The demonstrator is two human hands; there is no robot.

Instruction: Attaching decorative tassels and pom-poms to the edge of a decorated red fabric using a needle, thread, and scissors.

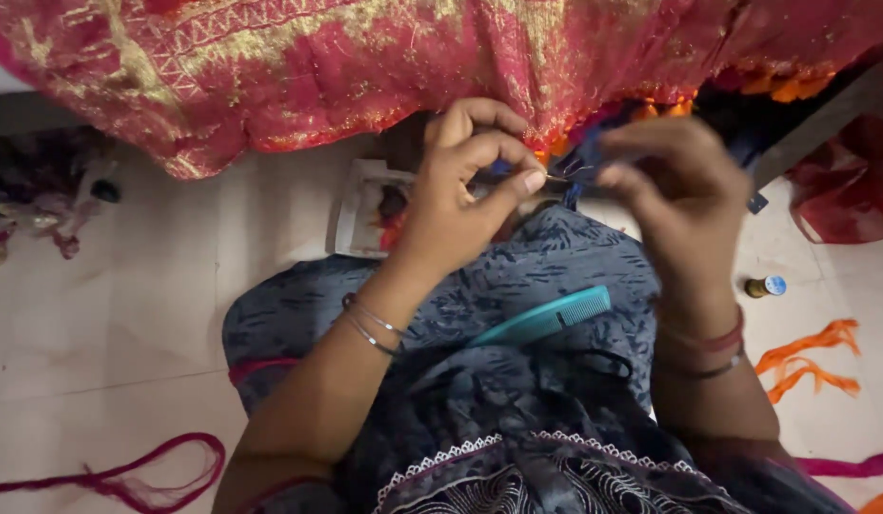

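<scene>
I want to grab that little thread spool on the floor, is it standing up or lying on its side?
Lying on its side. The thread spool rests lengthwise on the pale floor, its round blue end facing sideways to the right, not up.

Teal comb [544, 319] sits on the lap, lying aslant across the dark blue patterned cloth. Off to the right of the comb, on the pale floor [127, 314], a small thread spool [765, 286] lies on its side, and just below that spool, loose orange strips [808, 360]. Far left of the comb and lower down, a magenta thread loop [146, 476] curls on the floor. Up and left of the comb, a small white tray [351, 219] lies flat.
</scene>
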